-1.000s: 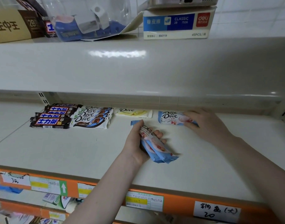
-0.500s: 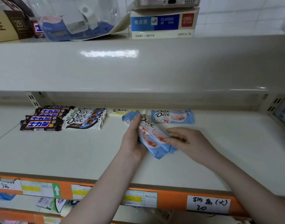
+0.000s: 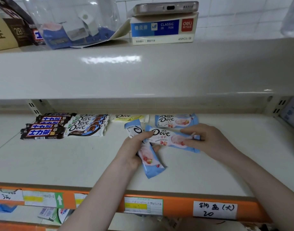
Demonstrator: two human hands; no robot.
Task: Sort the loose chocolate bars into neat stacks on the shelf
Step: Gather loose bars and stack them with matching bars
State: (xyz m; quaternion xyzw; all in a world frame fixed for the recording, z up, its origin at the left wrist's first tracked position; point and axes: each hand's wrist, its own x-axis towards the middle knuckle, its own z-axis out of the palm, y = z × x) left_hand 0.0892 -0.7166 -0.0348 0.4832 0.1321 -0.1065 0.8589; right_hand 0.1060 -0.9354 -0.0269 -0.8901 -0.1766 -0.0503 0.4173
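Observation:
My left hand (image 3: 134,150) grips a light-blue Dove bar (image 3: 151,162) that points toward me over the white shelf (image 3: 59,160). My right hand (image 3: 207,139) pinches the right end of a second light-blue Dove bar (image 3: 167,136), turned crosswise, its left end by my left thumb. A third light-blue Dove bar (image 3: 175,120) lies flat at the back. To its left lies a yellow Dove bar (image 3: 128,117), then a stack of white-and-blue Dove bars (image 3: 86,125) and a stack of dark Snickers bars (image 3: 44,127).
The upper shelf (image 3: 143,70) overhangs closely and carries a blue-and-white eraser box (image 3: 162,29) with a phone (image 3: 166,7) on it, plus a clear bag (image 3: 73,22). An orange price rail (image 3: 176,205) edges the front of the shelf. A pale box (image 3: 291,112) stands at far right.
My right hand left the back bar, came forward to the bars in my left hand and pulled one out, turning it crosswise.

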